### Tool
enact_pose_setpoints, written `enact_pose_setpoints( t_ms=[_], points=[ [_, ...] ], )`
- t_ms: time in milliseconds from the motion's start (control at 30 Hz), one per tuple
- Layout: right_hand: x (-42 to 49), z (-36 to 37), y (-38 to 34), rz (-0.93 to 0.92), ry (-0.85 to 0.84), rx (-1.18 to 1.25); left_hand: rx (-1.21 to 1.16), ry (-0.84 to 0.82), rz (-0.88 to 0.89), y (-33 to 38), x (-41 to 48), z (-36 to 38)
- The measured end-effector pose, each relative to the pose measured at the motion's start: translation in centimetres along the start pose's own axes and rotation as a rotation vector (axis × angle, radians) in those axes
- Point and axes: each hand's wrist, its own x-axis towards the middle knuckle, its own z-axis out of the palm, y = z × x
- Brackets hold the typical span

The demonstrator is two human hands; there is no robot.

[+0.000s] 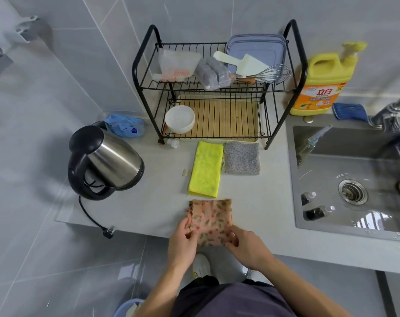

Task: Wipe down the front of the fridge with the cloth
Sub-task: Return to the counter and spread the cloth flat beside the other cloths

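Note:
A pink cloth with a leaf pattern (pixel 210 218) lies at the front edge of the grey counter (pixel 162 197). My left hand (pixel 183 241) pinches its near left corner, and my right hand (pixel 244 244) grips its near right corner. Both hands hold the cloth at the counter's edge. No fridge shows in this view.
A folded yellow cloth (pixel 205 168) and a grey dotted cloth (pixel 242 157) lie behind the pink one. A steel kettle (pixel 107 161) stands at the left, a black dish rack (pixel 217 88) at the back, a sink (pixel 349 179) and detergent bottle (pixel 322 85) on the right.

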Motion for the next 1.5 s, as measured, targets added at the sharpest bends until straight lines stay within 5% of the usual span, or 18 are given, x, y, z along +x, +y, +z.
enact_pose_setpoints(
  t_ms=[300, 567, 800, 967, 1500],
  points=[
    [0.4, 1.6, 1.0, 0.009, 0.207, 0.051, 0.389, 0.064, 0.199, -1.1, 0.2, 0.1],
    [0.6, 1.3, 1.5, 0.072, 0.281, -0.179, 0.422, -0.013, 0.362, -0.9, 0.3, 1.2],
    [1.8, 2.6, 3.9, -0.319, 0.319, -0.449, 0.515, 0.036, 0.379, -0.7, 0.6, 2.0],
    [1.3, 2.7, 4.3, -0.246, 0.239, -0.526, 0.613, -0.006, 0.41, -0.7, 0.7, 2.8],
    [2.4, -1.3, 7.2, -0.092, 0.426, -0.54, 0.641, -0.135, 0.766, 4.1, 3.8, 7.0]
  ],
)
